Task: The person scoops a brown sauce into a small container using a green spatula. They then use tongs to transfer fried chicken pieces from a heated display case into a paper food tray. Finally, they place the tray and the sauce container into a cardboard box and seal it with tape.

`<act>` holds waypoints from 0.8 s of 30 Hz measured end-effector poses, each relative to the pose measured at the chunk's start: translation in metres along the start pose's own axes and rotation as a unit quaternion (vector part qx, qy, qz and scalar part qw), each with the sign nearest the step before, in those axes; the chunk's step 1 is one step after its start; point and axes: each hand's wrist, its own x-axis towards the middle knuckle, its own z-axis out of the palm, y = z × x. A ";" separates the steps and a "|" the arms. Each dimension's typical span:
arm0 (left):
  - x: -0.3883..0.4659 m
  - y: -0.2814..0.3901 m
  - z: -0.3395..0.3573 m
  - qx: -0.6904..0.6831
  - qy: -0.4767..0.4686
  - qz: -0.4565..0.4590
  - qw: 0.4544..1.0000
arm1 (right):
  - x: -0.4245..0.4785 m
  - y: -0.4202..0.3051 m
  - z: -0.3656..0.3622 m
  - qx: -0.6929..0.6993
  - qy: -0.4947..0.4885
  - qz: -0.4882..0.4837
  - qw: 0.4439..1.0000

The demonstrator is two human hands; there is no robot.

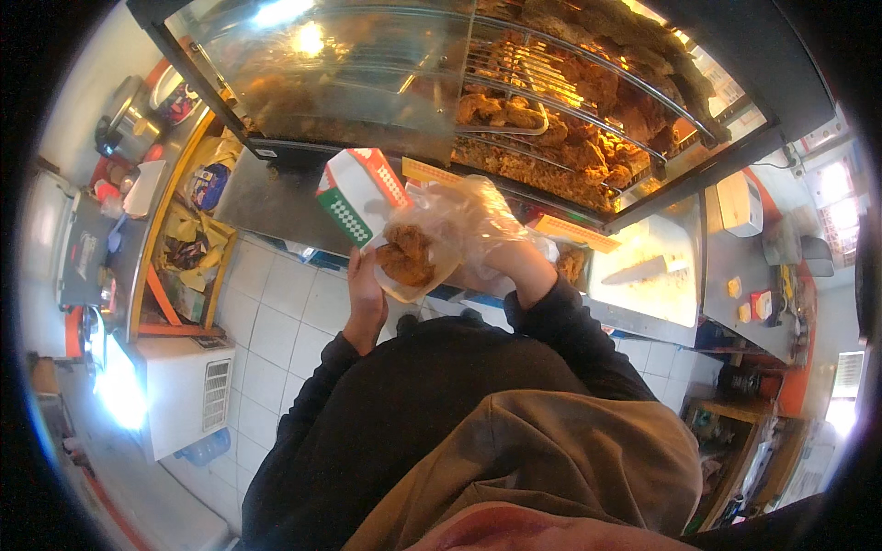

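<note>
My left hand (pixel 366 293) is closed on the lower end of a printed cardboard food box (pixel 364 196), which is white with red and green patterned sides. Just right of the box, a piece of fried chicken (pixel 408 255) rests in a translucent plastic bag or wrapping. My right hand (pixel 490 224), covered by a clear plastic glove or bag, is beside the chicken at the wrapping; its fingers are hard to make out through the plastic. Behind both hands, a glass-fronted display warmer (pixel 551 117) holds wire racks of fried chicken.
A cutting board (pixel 651 275) with a broad knife (pixel 637 270) lies to the right. Past it stands a metal counter (pixel 730 275) with small items. A wooden shelf (pixel 219 275) holding bags and a white appliance (pixel 186 392) are at the left. Tiled floor (pixel 275 337) lies below.
</note>
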 end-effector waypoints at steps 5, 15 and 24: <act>0.017 -0.002 -0.030 -0.009 0.039 0.040 0.998 | -0.048 0.058 0.030 0.281 0.165 0.069 0.943; 0.124 -0.025 -0.133 0.015 0.180 0.106 0.978 | -0.131 0.067 0.033 0.593 0.300 0.264 0.699; 0.121 -0.017 -0.114 0.416 0.232 0.248 0.843 | -0.174 0.049 -0.019 0.491 0.501 0.275 0.657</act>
